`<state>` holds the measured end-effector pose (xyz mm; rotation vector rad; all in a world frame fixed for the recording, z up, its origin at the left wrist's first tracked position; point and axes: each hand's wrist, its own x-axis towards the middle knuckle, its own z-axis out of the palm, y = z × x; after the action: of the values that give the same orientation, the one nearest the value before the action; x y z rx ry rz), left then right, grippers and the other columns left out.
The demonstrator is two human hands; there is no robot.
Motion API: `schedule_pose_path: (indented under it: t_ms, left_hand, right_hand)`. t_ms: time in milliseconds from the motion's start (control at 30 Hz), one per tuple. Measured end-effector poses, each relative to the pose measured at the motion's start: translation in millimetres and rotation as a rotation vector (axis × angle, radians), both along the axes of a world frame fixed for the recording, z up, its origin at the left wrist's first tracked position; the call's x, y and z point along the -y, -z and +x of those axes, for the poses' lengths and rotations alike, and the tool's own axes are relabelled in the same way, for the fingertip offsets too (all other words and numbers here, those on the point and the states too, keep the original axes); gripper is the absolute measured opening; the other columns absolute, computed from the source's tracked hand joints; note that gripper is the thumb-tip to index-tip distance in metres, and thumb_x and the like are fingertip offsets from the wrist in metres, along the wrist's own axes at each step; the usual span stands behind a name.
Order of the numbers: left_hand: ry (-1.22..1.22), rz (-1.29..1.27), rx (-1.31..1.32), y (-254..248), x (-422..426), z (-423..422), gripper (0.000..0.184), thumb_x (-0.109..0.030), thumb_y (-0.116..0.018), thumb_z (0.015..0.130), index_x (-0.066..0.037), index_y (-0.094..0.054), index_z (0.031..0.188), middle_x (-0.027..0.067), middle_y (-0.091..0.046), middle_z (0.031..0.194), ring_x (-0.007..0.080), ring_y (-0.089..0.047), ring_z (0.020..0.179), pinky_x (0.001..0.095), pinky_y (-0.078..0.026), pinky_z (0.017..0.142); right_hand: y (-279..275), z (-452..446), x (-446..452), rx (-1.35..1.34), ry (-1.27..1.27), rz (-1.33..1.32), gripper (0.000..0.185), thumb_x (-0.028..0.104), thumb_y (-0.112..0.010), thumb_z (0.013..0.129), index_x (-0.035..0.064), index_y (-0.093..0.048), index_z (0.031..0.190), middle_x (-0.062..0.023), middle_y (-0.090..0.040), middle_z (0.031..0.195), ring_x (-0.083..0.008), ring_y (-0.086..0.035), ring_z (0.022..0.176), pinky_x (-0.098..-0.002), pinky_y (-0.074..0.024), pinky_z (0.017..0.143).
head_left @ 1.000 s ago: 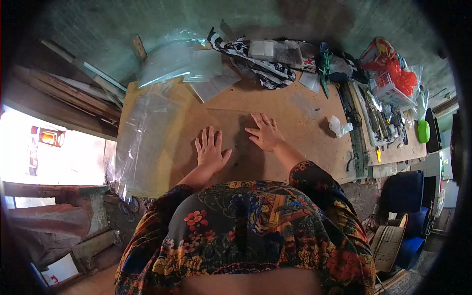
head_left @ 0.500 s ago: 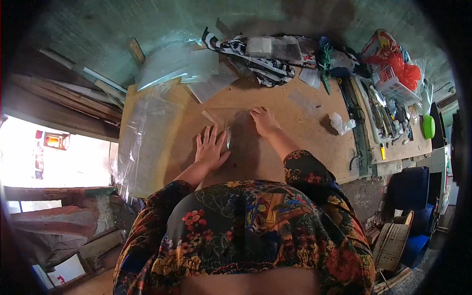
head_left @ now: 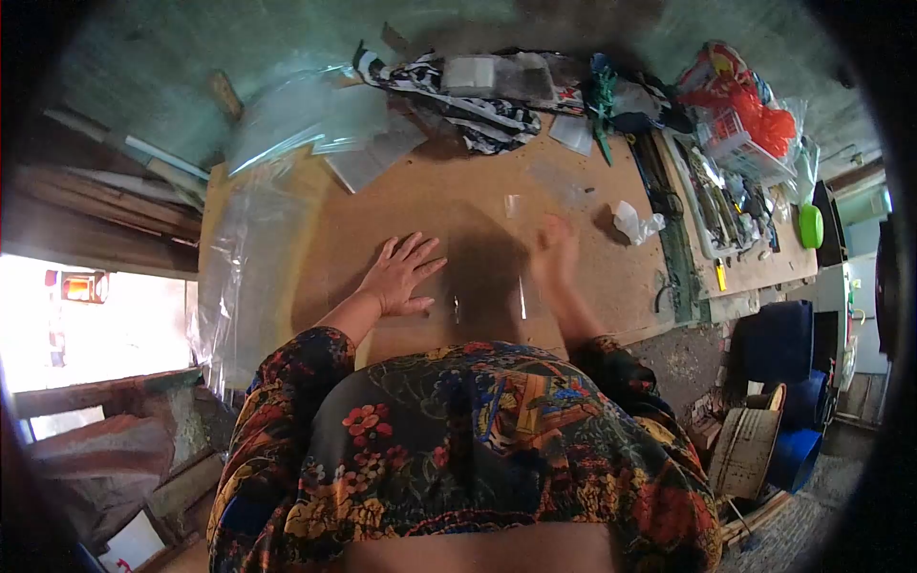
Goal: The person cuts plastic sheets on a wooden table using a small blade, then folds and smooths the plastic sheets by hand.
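Note:
A thin clear plastic sheet [head_left: 487, 291] lies on the wooden board [head_left: 611, 286], hard to see apart from a few bright glints. My left hand [head_left: 401, 274] rests flat on it with the fingers spread. Near the sheet's right side is my right hand [head_left: 556, 253], smeared by motion, so its fingers cannot be made out. Left of my left hand, a larger clear plastic sheet [head_left: 250, 258] covers the board's left part.
Stacked clear sheets [head_left: 358, 158] lie at the back, beside black-and-white cloth [head_left: 492, 129] and green scissors [head_left: 602, 119]. Crumpled white plastic [head_left: 635, 223] is on the right, then a tool tray [head_left: 721, 215], a basket [head_left: 740, 143] and a green round object [head_left: 810, 226].
My right hand has moved right and toward me, and is now blurred. My left hand has stayed flat with its fingers spread wider. The camera view has shifted slightly.

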<state>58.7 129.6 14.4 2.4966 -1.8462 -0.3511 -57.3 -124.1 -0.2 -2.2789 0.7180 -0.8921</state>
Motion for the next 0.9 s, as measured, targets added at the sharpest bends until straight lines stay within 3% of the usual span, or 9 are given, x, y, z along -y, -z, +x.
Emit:
schedule_pose_path:
  t_ms: [133,367,433,667,733,767,833,867,900]
  left_hand:
    - [-0.020,0.088,0.077,-7,4,-3,0.074,-0.047,-0.056,0.072,-0.022,-0.027,0.135,0.0071,-0.015,0.143,0.0283,-0.009,0.133,0.0513,-0.010,0.104]
    - [-0.095,-0.018,0.084,0,-1,-5,0.073,-0.049,-0.053,0.073,-0.020,-0.028,0.135,0.0073,-0.015,0.143,0.0288,-0.012,0.132,0.0510,-0.010,0.104]
    - [-0.124,0.058,0.116,-3,1,-6,0.068,-0.054,-0.046,0.077,-0.025,-0.025,0.136,0.0047,-0.015,0.143,0.0269,-0.012,0.132,0.0498,-0.011,0.104]
    - [-0.152,0.066,0.093,-5,2,-5,0.066,-0.053,-0.045,0.078,-0.024,-0.028,0.135,0.0044,-0.015,0.143,0.0269,-0.012,0.132,0.0499,-0.011,0.104]
    - [-0.149,0.060,0.083,-4,2,-5,0.067,-0.052,-0.047,0.077,-0.023,-0.028,0.135,0.0040,-0.016,0.143,0.0267,-0.013,0.132,0.0498,-0.011,0.104]
    - [-0.151,0.064,0.081,-2,2,-5,0.067,-0.052,-0.047,0.077,-0.023,-0.028,0.135,0.0040,-0.016,0.143,0.0267,-0.013,0.132,0.0498,-0.011,0.104]
    - [-0.151,0.067,0.119,0,2,-5,0.069,-0.052,-0.047,0.076,-0.023,-0.027,0.135,0.0037,-0.017,0.143,0.0263,-0.013,0.132,0.0490,-0.012,0.104]
    - [-0.155,0.071,0.117,1,2,-4,0.069,-0.052,-0.047,0.076,-0.023,-0.027,0.135,0.0037,-0.017,0.143,0.0263,-0.013,0.132,0.0490,-0.012,0.104]
    - [-0.148,0.051,0.111,1,2,-4,0.069,-0.049,-0.050,0.075,-0.021,-0.028,0.135,0.0049,-0.016,0.143,0.0274,-0.014,0.131,0.0496,-0.012,0.104]
  right_hand:
    - [-12,-3,-56,-0.414,-0.632,-0.294,0.048,0.034,-0.054,0.079,0.0098,-0.046,0.120,-0.0146,-0.040,0.127,-0.0309,-0.035,0.119,-0.0486,-0.0298,0.094]
    - [-9,10,-8,-0.704,-0.530,-0.315,0.054,0.044,-0.045,0.084,0.0155,-0.037,0.129,-0.0106,-0.020,0.140,-0.0295,-0.015,0.130,-0.0532,-0.0157,0.101]
    - [-6,19,24,-0.724,-0.245,-0.353,0.053,0.046,-0.041,0.086,0.0175,-0.036,0.130,-0.0086,-0.018,0.142,-0.0293,-0.012,0.132,-0.0522,-0.0118,0.104]
    - [9,29,74,-0.772,-0.232,-0.303,0.051,0.046,-0.037,0.087,0.0196,-0.036,0.131,-0.0089,-0.021,0.142,-0.0266,-0.019,0.131,-0.0521,-0.0105,0.105]
    - [26,32,73,-0.674,-0.187,-0.403,0.044,0.037,-0.043,0.088,0.0171,-0.041,0.127,-0.0085,-0.039,0.131,-0.0233,-0.031,0.125,-0.0498,-0.0144,0.104]
    - [33,30,75,-0.675,-0.192,-0.400,0.044,0.037,-0.043,0.088,0.0171,-0.041,0.127,-0.0085,-0.039,0.131,-0.0233,-0.031,0.125,-0.0498,-0.0144,0.104]
    - [38,27,79,-0.469,-0.235,-0.381,0.035,0.022,-0.050,0.086,0.0116,-0.045,0.119,-0.0075,-0.054,0.112,-0.0189,-0.049,0.107,-0.0446,-0.0327,0.095]
    - [41,26,80,-0.471,-0.240,-0.378,0.035,0.022,-0.050,0.086,0.0116,-0.045,0.119,-0.0075,-0.054,0.112,-0.0189,-0.049,0.107,-0.0446,-0.0327,0.095]
    - [34,24,78,-0.308,-0.195,-0.080,0.032,0.014,-0.053,0.084,0.0093,-0.046,0.115,-0.0075,-0.056,0.104,-0.0183,-0.054,0.096,-0.0391,-0.0395,0.085]
